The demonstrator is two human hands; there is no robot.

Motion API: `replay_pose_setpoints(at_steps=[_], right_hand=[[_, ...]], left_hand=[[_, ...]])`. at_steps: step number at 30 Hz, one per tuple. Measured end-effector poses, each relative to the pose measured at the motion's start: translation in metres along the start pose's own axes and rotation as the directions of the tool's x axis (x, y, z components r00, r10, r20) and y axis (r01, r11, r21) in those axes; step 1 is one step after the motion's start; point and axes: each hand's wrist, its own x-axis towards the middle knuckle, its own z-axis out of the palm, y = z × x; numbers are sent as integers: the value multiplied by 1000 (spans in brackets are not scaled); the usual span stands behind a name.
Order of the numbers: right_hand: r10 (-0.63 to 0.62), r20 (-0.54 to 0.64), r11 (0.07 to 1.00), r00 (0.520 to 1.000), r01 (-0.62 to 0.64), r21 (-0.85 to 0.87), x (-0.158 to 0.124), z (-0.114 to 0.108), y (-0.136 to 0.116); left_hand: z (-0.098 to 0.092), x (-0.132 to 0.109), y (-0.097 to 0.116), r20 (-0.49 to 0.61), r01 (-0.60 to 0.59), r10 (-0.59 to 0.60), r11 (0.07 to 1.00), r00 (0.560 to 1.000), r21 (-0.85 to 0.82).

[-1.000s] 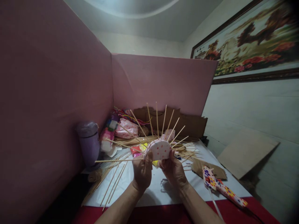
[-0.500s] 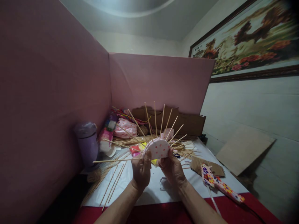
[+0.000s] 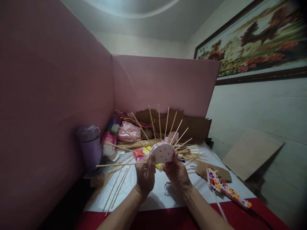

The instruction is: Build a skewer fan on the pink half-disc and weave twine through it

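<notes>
Between my two hands, above the table, is a half-round, padded piece covered in white fabric with pink dots [image 3: 163,152]. Several thin wooden sticks [image 3: 158,123] fan out from its curved edge, upward and to both sides. My left hand [image 3: 145,172] grips its lower left end, thumb on the front face. The lower right end is pinched by my right hand [image 3: 177,172], its thumb up along the edge. My fingers behind the piece are partly hidden. Below and to the right, a flower-patterned glue gun [image 3: 226,189] lies on a piece of cardboard [image 3: 224,173].
Loose sticks [image 3: 117,188] lie at the left on the white table cover [image 3: 159,196]. A purple lidded container [image 3: 90,150] stands at the far left. Behind are a pink dotted cloth bundle [image 3: 129,131], torn cardboard [image 3: 196,127] and pink partition walls [image 3: 163,83].
Almost nothing differs. Both hands keep the dotted piece in the same place and pose; the whole view has shifted very slightly.
</notes>
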Motion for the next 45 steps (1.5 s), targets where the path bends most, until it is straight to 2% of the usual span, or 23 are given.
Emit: replay_pose_setpoints(at_steps=[9, 17, 29, 45], right_hand=[[6, -9, 1000, 1000, -6, -6, 1, 0, 0], [-2, -9, 1000, 1000, 2, -12, 1, 0, 0], [-1, -9, 1000, 1000, 1, -19, 0, 3, -2], [-48, -10, 998, 999, 48, -28, 3, 4, -1]], left_hand=[[0, 2, 5, -17, 8, -7, 1000, 1000, 8], [0, 1, 1, 6, 27, -27, 1000, 1000, 11], [1, 0, 1, -5, 79, -79, 996, 997, -39], [0, 2, -3, -38, 150, -149, 988, 988, 40]])
